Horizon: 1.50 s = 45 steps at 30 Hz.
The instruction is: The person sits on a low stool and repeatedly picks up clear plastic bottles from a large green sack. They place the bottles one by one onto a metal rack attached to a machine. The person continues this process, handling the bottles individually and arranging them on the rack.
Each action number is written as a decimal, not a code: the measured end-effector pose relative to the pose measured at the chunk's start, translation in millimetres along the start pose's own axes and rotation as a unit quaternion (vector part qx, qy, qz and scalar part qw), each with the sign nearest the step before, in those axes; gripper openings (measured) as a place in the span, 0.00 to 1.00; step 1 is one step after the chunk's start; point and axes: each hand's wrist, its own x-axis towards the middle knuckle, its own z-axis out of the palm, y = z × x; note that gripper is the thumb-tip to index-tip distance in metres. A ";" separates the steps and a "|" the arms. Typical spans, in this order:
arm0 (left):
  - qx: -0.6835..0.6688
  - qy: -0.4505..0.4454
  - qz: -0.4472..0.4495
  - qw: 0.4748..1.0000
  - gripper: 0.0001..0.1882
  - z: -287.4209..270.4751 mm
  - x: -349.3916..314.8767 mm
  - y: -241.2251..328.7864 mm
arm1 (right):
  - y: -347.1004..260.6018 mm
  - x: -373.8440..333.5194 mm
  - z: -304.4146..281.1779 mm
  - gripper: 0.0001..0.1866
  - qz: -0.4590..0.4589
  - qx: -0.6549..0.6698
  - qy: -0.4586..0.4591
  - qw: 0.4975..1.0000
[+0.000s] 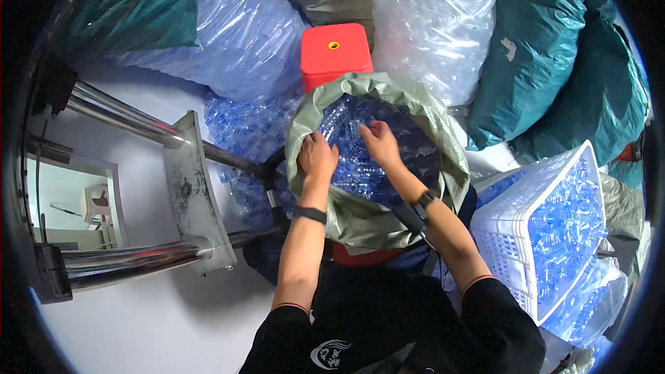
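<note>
An olive-green woven sack [367, 225] stands upright before me with its mouth folded outward. Inside lie many clear bluish plastic pieces [357, 179], too tangled to tell singly. At the left inner edge of the mouth is my left hand [318, 158], its fingers bent and parted and its thumb held away; no object shows in it. My right hand [381, 144] hangs over the contents near the middle, fingers curled toward the thumb. Whether a clear piece sits between them I cannot make out. A dark band circles each wrist.
A red stool [335, 55] stands just behind the sack. To the right, a white basket [502, 239] full of blue-tinted plastic pieces is tipped. Metal tubes with a plate [190, 194] reach in from the left. Large filled bags [435, 24] line the back.
</note>
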 end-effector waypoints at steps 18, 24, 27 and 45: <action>-0.361 0.022 0.158 0.919 0.39 -209.0 -97.5 -3.0 | -85.4 -64.7 -61.0 0.34 -0.030 0.341 -0.195 0.919; -0.524 0.235 0.324 0.752 0.38 -354.2 -21.9 55.7 | -276.7 -57.5 -59.3 0.39 -0.287 0.343 -0.187 0.874; -0.400 0.444 0.379 0.706 0.38 -375.1 15.5 71.3 | -345.9 -55.0 -25.5 0.44 -0.355 0.375 -0.166 0.840; -0.089 0.397 0.141 0.902 0.32 -116.9 -68.5 -64.1 | -405.3 -145.5 93.4 0.28 -0.791 0.168 -0.202 0.552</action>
